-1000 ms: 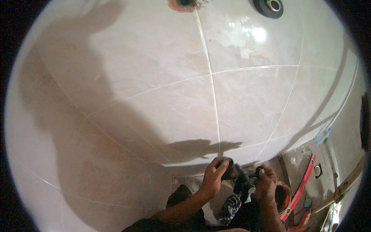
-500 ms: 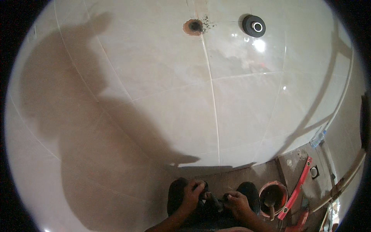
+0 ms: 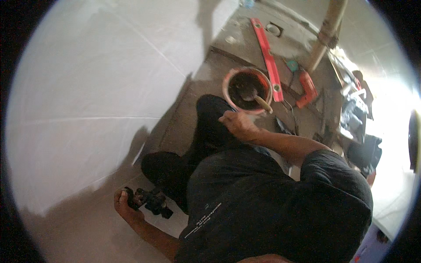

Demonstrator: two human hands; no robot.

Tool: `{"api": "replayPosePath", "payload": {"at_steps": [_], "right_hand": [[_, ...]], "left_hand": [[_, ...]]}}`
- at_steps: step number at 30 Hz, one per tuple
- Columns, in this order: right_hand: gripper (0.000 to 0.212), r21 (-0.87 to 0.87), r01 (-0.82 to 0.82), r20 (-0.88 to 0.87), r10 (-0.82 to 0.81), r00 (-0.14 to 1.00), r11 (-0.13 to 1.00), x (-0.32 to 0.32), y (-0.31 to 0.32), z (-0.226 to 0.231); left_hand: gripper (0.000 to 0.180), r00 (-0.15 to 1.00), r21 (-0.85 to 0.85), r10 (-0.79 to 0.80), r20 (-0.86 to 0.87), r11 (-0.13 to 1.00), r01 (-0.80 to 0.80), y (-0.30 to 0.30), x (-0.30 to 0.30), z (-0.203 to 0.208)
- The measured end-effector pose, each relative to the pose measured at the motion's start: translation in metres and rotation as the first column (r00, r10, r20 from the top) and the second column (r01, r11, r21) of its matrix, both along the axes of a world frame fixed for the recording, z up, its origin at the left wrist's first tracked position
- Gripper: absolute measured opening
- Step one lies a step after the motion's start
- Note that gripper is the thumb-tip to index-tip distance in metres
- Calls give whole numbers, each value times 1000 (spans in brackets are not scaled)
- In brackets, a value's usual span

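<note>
Out to the left, beside my bent knee, my left hand [image 3: 126,204] is closed around one end of a dark, knobbly black fitting [image 3: 151,201]. Several stubby parts stick out of the fitting, and its exact kind is unclear. My right hand [image 3: 240,125] is over my other knee, close to the near rim of an orange-rimmed bucket [image 3: 226,90]. Its fingers are bent together; a thin bluish sliver shows by the fingertips, too small to name. Inside the bucket is a dark mix, with a trowel [image 3: 263,104] whose wooden handle leans over the rim.
A red spirit level [image 3: 267,57] lies beyond the bucket, beside a red drill [image 3: 307,90]. A round drain opening [image 3: 274,29] is in the floor. To the right stand a wooden pole [image 3: 326,35] and a box of clear plastic wrapping [image 3: 353,116]. A tiled wall [image 3: 109,79] rises on the left.
The view has swung right and down, off the wall. My hands, earlier close together over my knees, are now apart: the left out with the black fitting, the right by the bucket.
</note>
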State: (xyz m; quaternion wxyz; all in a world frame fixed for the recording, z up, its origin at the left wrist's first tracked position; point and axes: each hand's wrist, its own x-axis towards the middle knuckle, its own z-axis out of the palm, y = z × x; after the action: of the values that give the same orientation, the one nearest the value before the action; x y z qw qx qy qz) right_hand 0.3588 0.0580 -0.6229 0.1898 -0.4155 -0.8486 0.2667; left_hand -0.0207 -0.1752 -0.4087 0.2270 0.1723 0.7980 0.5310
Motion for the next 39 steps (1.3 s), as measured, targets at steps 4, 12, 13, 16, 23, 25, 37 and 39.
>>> {"api": "replayPosePath", "payload": {"at_steps": [4, 12, 13, 16, 23, 25, 37, 39], "right_hand": [[23, -330, 338, 131, -312, 941, 882, 95, -30, -8], [26, -133, 991, 598, -799, 61, -24, 300, -67, -188], [25, -170, 974, 586, -810, -23, -151, 330, -67, -193], [27, -133, 975, 636, -770, -53, -177, 330, -66, -176], [44, -101, 912, 946, -245, 212, 399, 372, -74, -205], [47, -154, 988, 858, -493, 144, 21, 344, -90, -227], [58, -353, 698, 746, -263, 612, 623, 219, -117, -142], [45, -354, 811, 709, -432, 558, 467, 263, -112, -189]], "left_hand": [[27, 990, -137, -120, 71, 982, 129, 17, -12, 11], [34, 968, -270, -251, 2, 932, 242, 46, -1, -35], [35, 946, -291, -317, -68, 913, 285, 38, -16, -51], [36, 971, -398, -237, -8, 892, 214, 38, -29, -23], [34, 939, -435, -340, -47, 853, 287, 75, -15, 9], [32, 913, -450, -407, 38, 808, 379, 78, -19, -4], [32, 964, -336, -213, 162, 906, 257, 48, -10, -29], [33, 925, -336, -291, 245, 869, 363, 46, -27, -41]]}}
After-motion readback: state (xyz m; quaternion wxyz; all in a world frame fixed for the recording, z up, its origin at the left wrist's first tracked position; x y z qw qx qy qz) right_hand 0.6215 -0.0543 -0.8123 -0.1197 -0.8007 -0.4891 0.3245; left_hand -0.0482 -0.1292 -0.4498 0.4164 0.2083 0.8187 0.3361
